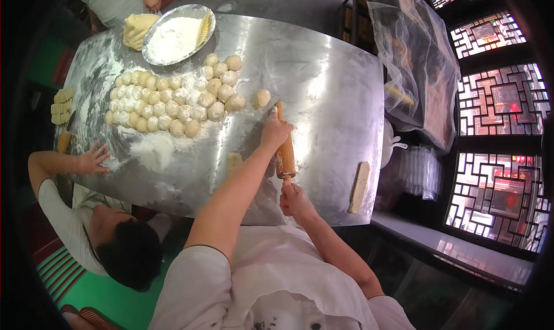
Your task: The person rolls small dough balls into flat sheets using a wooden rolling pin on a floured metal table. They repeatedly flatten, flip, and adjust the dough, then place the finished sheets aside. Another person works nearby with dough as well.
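My right hand is closed around the near handle of a wooden rolling pin on the metal table. Towards its far end, my left hand grips the same pin. What lies beneath the pin is hard to make out. Just left of the far handle sits a single round dough ball. Further left, several flour-dusted dough balls stand packed in rows. A flat pale strip lies beside my left forearm, partly hidden by it. Another long, pale strip rests near the table's right edge.
A metal bowl of flour stands beside a large dough lump at the back. On the left, a co-worker's hand touches the floured table, near a wooden-handled knife and stacked yellow pieces. Plastic sheeting covers a rack at right.
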A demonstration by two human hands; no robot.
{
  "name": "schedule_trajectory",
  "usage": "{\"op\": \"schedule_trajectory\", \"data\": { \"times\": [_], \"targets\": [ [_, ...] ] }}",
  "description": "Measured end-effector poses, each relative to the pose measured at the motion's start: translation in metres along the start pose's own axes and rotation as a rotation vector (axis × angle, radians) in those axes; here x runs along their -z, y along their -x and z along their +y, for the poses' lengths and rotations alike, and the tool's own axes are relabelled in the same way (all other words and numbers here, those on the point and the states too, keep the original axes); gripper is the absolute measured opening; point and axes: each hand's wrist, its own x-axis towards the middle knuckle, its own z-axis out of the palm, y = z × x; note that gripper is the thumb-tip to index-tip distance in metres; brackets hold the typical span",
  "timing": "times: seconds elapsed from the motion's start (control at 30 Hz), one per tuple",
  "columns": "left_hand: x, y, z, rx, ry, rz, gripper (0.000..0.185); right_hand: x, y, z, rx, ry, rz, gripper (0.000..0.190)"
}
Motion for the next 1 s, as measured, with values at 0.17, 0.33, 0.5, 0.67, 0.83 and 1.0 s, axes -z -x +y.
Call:
{"op": "schedule_trajectory", "data": {
  "times": [0.17, 0.33, 0.5, 0.67, 0.83, 1.0],
  "targets": [
    [-0.013, 0.004, -0.009, 0.202, 0.572, -0.193, 0.089, 0.036, 0.008, -0.007, -0.048, -0.204, -0.094, 0.026],
    [-0.06, 0.083, -0.019, 0.012, 0.182, 0.17, 0.095, 0.055, -0.024, 0.01, 0.353, 0.46, 0.307, 0.028],
    [-0.052, 0.146, 0.03, 0.019, 0.13, -0.005, 0.108, 0.06, -0.025, 0.004, 0.203, 0.288, 0.153, 0.044],
    [-0.034, 0.063, 0.014, 0.082, 0.357, 0.088, 0.089, 0.059, 0.015, -0.023, -0.066, -0.064, -0.095, 0.03],
    [-0.046, 0.022, -0.071, 0.018, 0.451, 0.224, 0.068, 0.077, 0.018, -0.01, -0.261, -0.457, -0.494, 0.016],
    [-0.091, 0.137, -0.009, 0.075, 0.865, 0.062, 0.076, 0.112, -0.026, -0.008, -0.193, -0.491, -0.482, 0.011]
  ]
}}
